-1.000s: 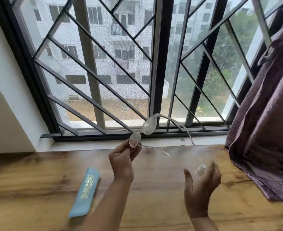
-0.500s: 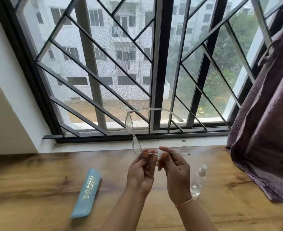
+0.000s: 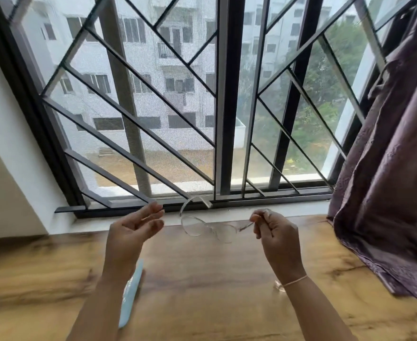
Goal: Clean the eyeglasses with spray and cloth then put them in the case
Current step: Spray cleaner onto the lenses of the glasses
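The clear-framed eyeglasses [image 3: 208,226] hang in the air above the wooden table [image 3: 202,279], lenses facing me. My right hand [image 3: 275,233] pinches their right temple arm. My left hand [image 3: 131,230] is to the left of the glasses, fingers spread, holding nothing and not touching them. The light blue case [image 3: 132,291] lies on the table, mostly hidden behind my left forearm. Only a small clear part of the spray bottle [image 3: 278,286] shows behind my right wrist. No cloth is in view.
A barred window [image 3: 222,119] with a white sill [image 3: 119,221] runs along the table's far edge. A purple curtain [image 3: 387,180] hangs at the right and drapes onto the table's right side. A white wall [image 3: 3,156] stands at the left.
The glasses passed from my left hand to my right and turned level. My hands, together half a second ago, have moved apart. The left hand has let go and opened.
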Demonstrator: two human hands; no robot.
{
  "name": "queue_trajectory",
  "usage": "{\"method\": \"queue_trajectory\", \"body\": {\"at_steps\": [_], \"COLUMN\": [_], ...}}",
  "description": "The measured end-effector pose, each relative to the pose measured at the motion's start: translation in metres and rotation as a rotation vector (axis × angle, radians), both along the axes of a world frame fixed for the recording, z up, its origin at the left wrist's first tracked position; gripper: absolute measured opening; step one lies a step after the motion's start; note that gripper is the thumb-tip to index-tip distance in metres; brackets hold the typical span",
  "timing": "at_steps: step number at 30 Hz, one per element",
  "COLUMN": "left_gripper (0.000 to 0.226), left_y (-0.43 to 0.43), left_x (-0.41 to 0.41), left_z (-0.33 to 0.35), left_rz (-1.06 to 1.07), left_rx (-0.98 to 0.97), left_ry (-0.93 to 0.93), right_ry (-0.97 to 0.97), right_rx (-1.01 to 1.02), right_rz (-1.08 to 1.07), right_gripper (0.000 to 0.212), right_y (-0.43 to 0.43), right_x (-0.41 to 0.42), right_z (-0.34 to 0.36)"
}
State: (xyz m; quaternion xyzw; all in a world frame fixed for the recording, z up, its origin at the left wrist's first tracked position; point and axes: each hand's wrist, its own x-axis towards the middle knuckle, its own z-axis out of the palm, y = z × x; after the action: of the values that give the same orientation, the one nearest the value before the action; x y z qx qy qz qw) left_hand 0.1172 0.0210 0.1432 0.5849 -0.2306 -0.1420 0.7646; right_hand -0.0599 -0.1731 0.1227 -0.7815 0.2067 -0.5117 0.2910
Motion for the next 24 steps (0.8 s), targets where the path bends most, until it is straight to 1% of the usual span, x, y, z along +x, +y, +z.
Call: {"method": "queue_trajectory", "body": {"at_steps": [1,2,4,7,9,12,14,16,17,18,20,22,24], "left_gripper": [0.044,0.048,0.047,0.033,0.021,0.014,0.010,0.009,0.012,0.014,0.017,0.018,0.018], "left_y": [-0.001,-0.003,-0.011,-0.021,-0.025,-0.031,-0.034,-0.037,-0.039,-0.041,-0.044,-0.047,-0.049], "left_x": [-0.001,-0.003,-0.006,-0.006,-0.005,-0.007,-0.011,-0.012,-0.012,-0.013,-0.014,-0.016,-0.015], "left_z": [0.004,0.007,0.009,0.005,0.001,0.001,0.000,0.000,0.000,0.000,0.001,0.002,0.003], "left_rz": [-0.006,0.005,0.042,0.110,0.155,0.197,0.241,0.301,0.338,0.372,0.419,0.439,0.459], "left_rx": [0.077,0.158,0.264,0.293,0.309,0.294,0.254,0.213,0.197,0.182,0.155,0.132,0.109], "left_ry": [-0.139,-0.274,-0.511,-0.798,-0.914,-0.983,-1.010,-0.998,-0.988,-0.980,-0.958,-0.938,-0.930], "right_ry": [0.008,0.014,0.023,0.031,0.033,-0.005,-0.026,-0.043,-0.053,-0.065,-0.083,-0.085,-0.049], "right_rx": [-0.031,-0.064,-0.120,-0.174,-0.203,-0.209,-0.142,-0.041,0.000,0.029,0.010,-0.055,-0.069], "right_rz": [-0.011,-0.020,-0.032,-0.053,-0.064,-0.012,0.038,0.119,0.148,0.159,0.075,-0.131,-0.295], "right_gripper": [0.021,0.021,0.021,0.020,0.019,0.019,0.024,0.026,0.033,0.045,0.063,0.069,0.074], "right_y": [0.000,0.000,0.000,0.000,-0.001,-0.006,-0.009,-0.009,-0.008,-0.008,-0.008,-0.006,-0.004], "right_x": [-0.001,-0.002,-0.002,-0.003,-0.002,-0.004,-0.006,-0.008,-0.009,-0.011,-0.017,-0.026,-0.035], "right_z": [0.001,0.001,0.000,0.000,0.003,0.010,0.015,0.019,0.020,0.020,0.011,-0.008,-0.037]}}
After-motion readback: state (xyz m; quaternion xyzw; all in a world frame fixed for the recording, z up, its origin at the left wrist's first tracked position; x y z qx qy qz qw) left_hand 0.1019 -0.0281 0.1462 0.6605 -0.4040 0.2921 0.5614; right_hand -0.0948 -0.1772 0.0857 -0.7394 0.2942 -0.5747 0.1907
